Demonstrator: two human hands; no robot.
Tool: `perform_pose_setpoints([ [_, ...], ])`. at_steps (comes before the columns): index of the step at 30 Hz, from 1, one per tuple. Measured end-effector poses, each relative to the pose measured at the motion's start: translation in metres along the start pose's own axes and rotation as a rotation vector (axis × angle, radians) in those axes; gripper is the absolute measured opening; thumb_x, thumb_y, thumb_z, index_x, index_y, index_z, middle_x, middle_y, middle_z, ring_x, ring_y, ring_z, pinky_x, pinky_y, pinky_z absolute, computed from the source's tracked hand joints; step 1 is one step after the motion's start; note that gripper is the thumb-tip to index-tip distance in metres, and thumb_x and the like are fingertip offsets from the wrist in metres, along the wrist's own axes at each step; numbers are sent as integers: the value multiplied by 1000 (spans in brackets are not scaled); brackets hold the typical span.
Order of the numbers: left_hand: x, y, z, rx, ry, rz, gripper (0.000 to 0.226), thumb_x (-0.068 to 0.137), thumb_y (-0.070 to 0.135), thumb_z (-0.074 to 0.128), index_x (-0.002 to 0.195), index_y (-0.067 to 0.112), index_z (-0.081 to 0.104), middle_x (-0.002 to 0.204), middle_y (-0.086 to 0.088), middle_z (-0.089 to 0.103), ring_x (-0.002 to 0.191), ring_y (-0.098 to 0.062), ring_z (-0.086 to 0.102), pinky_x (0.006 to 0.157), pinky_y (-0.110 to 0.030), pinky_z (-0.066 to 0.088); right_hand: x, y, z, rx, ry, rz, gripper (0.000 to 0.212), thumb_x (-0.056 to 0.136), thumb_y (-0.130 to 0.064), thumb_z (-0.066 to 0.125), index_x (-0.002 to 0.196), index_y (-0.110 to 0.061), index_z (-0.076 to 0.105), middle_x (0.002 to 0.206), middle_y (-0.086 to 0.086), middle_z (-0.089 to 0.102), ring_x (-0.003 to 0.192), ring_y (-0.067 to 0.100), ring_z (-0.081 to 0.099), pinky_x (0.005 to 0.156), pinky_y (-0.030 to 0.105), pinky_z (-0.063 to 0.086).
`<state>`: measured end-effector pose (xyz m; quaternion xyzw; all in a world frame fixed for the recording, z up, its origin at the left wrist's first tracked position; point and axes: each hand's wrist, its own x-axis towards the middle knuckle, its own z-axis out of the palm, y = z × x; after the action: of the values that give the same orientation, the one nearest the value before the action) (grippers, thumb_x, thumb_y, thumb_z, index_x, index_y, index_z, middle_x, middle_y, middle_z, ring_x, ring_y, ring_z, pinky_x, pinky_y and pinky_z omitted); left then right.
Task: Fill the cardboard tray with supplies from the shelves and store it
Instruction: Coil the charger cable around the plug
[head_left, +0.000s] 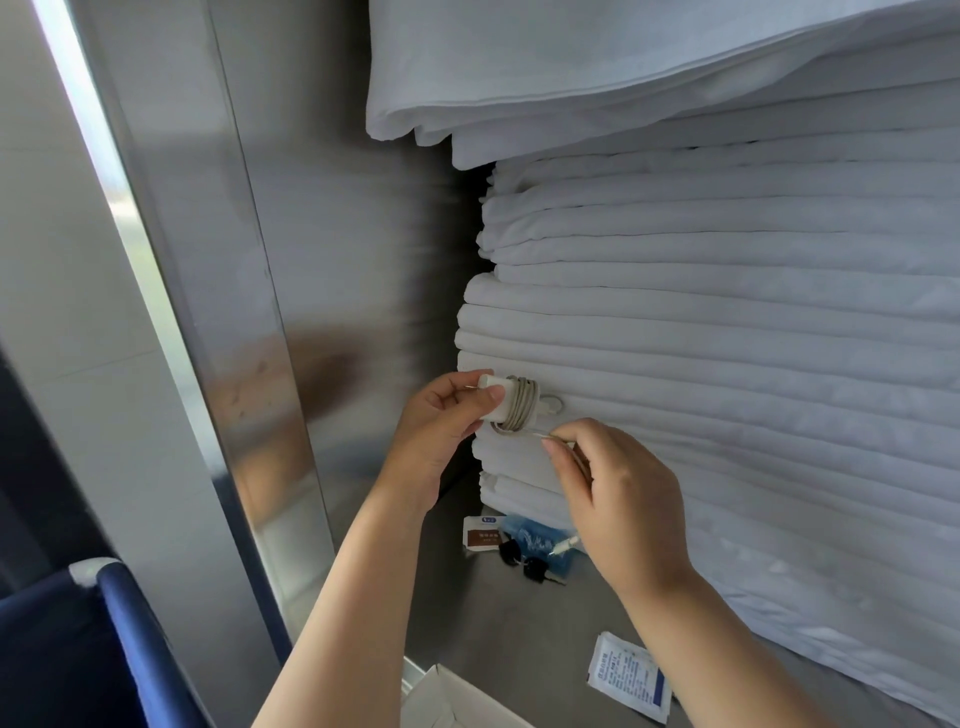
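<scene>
My left hand (441, 415) grips a white charger block (496, 397) that has its white cable (522, 408) wound around it. My right hand (618, 499) pinches the loose end of that cable just below the block; the plug tip (563, 545) dangles under my palm. Both hands are raised in front of a tall stack of folded white linen (727, 338). A corner of the pale cardboard tray (457, 701) shows at the bottom edge, lying on the steel shelf (493, 623).
On the shelf lie a small white and brown sachet (480, 532), a blue packet (535, 535), dark keys (524, 558) and a white and blue sachet (628, 680). A steel cabinet wall (311, 260) stands left. A blue bar (140, 649) is at lower left.
</scene>
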<state>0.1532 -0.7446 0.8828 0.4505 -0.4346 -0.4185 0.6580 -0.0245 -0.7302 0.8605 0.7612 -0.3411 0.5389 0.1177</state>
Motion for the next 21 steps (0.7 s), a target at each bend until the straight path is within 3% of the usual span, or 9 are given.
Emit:
perform_pose_setpoints([
  [2, -1, 1, 2, 61, -31, 12, 17, 81, 15, 73, 96, 22, 71, 95, -6, 69, 92, -16, 64, 97, -39, 48, 1, 4, -2, -1, 31, 26, 26, 95, -32, 47, 85, -15, 65, 73, -9, 62, 62, 5, 51, 55, 11, 32],
  [6, -3, 1, 6, 98, -68, 1, 16, 81, 14, 72, 94, 23, 71, 95, -7, 72, 91, -15, 67, 95, -37, 51, 2, 9, -4, 35, 76, 42, 24, 95, -30, 48, 88, -15, 65, 71, -10, 62, 64, -5, 35, 54, 1, 25],
  [11, -2, 2, 8, 70, 53, -5, 12, 79, 16, 75, 89, 20, 70, 94, -7, 72, 93, -19, 66, 93, -35, 52, -1, 9, -1, 60, 97, -80, 25, 96, -29, 51, 84, -14, 67, 65, -10, 59, 68, -6, 30, 59, 2, 25],
  [13, -1, 1, 7, 76, 75, 22, 15, 77, 17, 77, 91, 19, 71, 89, -3, 71, 87, -14, 66, 87, -29, 53, -1, 10, -1, 62, 93, -114, 25, 96, -30, 53, 84, -14, 68, 65, -10, 60, 67, -7, 32, 62, -1, 26],
  [17, 0, -2, 7, 184, 43, 58, 22, 75, 16, 79, 95, 22, 73, 87, 0, 70, 80, -5, 66, 70, -12, 51, 1, 15, -4, 26, 96, -104, 24, 92, -35, 58, 81, -16, 68, 63, -11, 58, 56, -1, 41, 55, 10, 31],
  [21, -2, -2, 4, 214, -65, 14, 18, 74, 19, 79, 87, 32, 77, 95, -4, 74, 92, -14, 69, 86, -25, 54, 7, 19, -13, -7, 110, -25, 20, 85, -33, 67, 79, -14, 68, 66, -21, 36, 55, -1, 32, 54, 9, 23],
])
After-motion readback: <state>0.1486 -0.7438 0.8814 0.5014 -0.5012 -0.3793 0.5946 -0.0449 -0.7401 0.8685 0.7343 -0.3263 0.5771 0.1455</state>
